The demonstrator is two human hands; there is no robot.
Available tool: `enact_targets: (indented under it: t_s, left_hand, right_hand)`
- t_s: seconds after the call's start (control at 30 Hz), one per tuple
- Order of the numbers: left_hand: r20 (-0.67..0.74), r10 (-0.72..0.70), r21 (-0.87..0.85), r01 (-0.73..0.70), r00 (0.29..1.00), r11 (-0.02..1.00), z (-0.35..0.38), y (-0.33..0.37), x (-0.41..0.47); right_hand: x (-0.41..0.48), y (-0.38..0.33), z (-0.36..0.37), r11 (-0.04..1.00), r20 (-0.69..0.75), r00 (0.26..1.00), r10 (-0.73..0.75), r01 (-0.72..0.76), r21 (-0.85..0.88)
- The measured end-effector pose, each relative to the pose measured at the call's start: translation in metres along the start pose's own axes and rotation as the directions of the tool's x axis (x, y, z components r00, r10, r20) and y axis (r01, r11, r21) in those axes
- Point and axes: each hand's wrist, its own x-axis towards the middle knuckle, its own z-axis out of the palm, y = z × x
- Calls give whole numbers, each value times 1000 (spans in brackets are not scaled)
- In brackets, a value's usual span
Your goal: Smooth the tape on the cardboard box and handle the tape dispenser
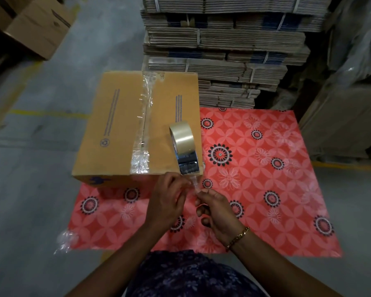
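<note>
Clear tape (143,125) lies wrinkled along the seam of one cardboard box (124,129) on the red mat (266,168) | one tape dispenser (183,146) on box's near right corner | left hand (166,202) and right hand (217,211) pinch its loose tape end (195,185) | step: dispenser handling; next likely tear the end, then press the wrinkles flat | hands: two.
</note>
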Motion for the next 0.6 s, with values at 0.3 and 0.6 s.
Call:
enact_targets:
  t_s: [0.3, 0.6]
  left_hand:
    - [-28, -90, -139, 85, 996, 987, 4, 2, 4]
    - [58, -252, -337, 257, 966, 906, 2, 4, 5]
  right_hand:
    - [-2, -2, -2, 999, 48, 999, -5, 3, 41]
    - [19, -6, -42, 687, 132, 846, -517, 502, -525]
